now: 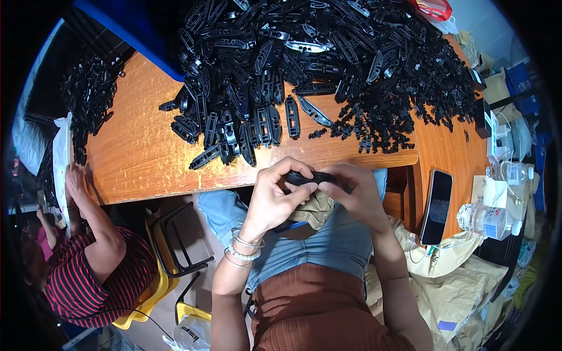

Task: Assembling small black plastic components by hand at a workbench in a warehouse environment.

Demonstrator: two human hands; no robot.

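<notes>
My left hand [276, 190] and my right hand [356, 192] meet above my lap, just below the wooden table's front edge. Both grip one long black plastic part [310, 176] between thumbs and fingers, held level. The left wrist wears several bracelets [243, 245]. A huge heap of the same black plastic parts [304, 64] covers the table [140, 146] ahead of my hands. Smaller black connector pieces [374, 131] lie at the heap's right side. A khaki cloth [316, 209] rests on my lap under the hands.
A dark phone [438, 206] lies on the table's right wing, beside a plastic water bottle [486, 221] and white packets [508, 140]. A person in a striped red shirt [88, 281] sits at my left by a black and yellow stool [170, 245]. Brown paper bags [462, 292] sit lower right.
</notes>
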